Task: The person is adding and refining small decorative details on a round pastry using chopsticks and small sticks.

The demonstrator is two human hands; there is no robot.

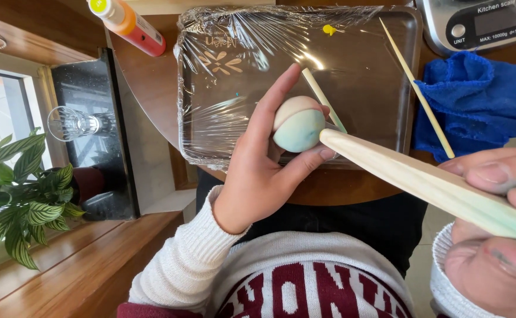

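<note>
My left hand (pixel 258 171) holds a small round ball of dough (pixel 298 125), pale pink on one side and pale green-blue on the other, between thumb and fingers. My right hand (pixel 493 235), close to the camera at the lower right, grips a long flat wooden tool (pixel 411 179) whose tip touches the ball's right side. Both are above the near edge of a dark tray (pixel 381 88) covered in cling film.
A thin wooden skewer (pixel 417 88) lies across the tray's right edge and a blue cloth (pixel 482 100). A kitchen scale (pixel 482 23) stands top right, an orange bottle (pixel 129 23) top left. A glass (pixel 72 123) and a leafy plant (pixel 16 200) are at the left.
</note>
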